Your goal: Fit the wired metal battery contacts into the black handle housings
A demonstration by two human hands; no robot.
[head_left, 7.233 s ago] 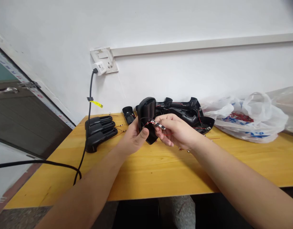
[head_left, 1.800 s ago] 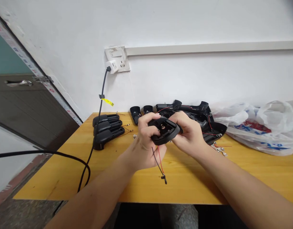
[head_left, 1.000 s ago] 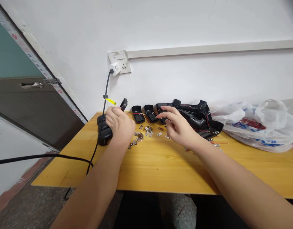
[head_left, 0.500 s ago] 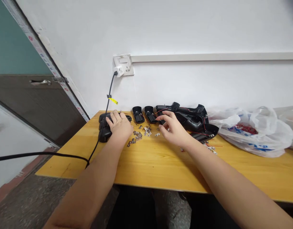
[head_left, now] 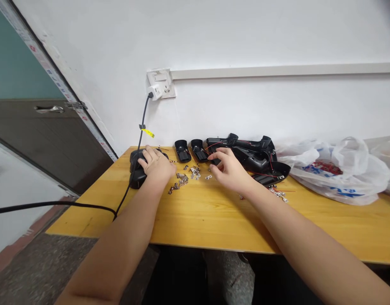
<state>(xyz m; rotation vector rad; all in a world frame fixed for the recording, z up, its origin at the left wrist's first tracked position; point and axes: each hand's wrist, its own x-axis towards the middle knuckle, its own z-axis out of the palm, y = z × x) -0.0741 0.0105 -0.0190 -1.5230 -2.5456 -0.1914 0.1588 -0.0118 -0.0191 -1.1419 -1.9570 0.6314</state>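
My left hand (head_left: 158,164) lies palm down over glossy black plastic casings (head_left: 137,178) at the table's left end. Its fingers are spread across them, and the thumb is hidden. My right hand (head_left: 229,169) hovers near the middle, thumb and forefinger apart with nothing visible between them. Between the hands lie small metal pieces (head_left: 182,180) in loose clusters. Two black shells (head_left: 182,152) stand side by side behind these pieces. Just beyond my right hand is a pile of longer black housings (head_left: 254,159) with thin red wires.
A black cable (head_left: 123,199) runs from a white plug (head_left: 155,92) in the wall socket down across the table's left side. White plastic bags (head_left: 347,178) with red contents sit at the right. More small metal parts (head_left: 279,195) lie by my right forearm. The wooden tabletop (head_left: 195,228) ends near my lap.
My left hand has shifted slightly over the black casings, covering more of the piece on its right. My right hand stays almost in place. The whole view has moved a little.
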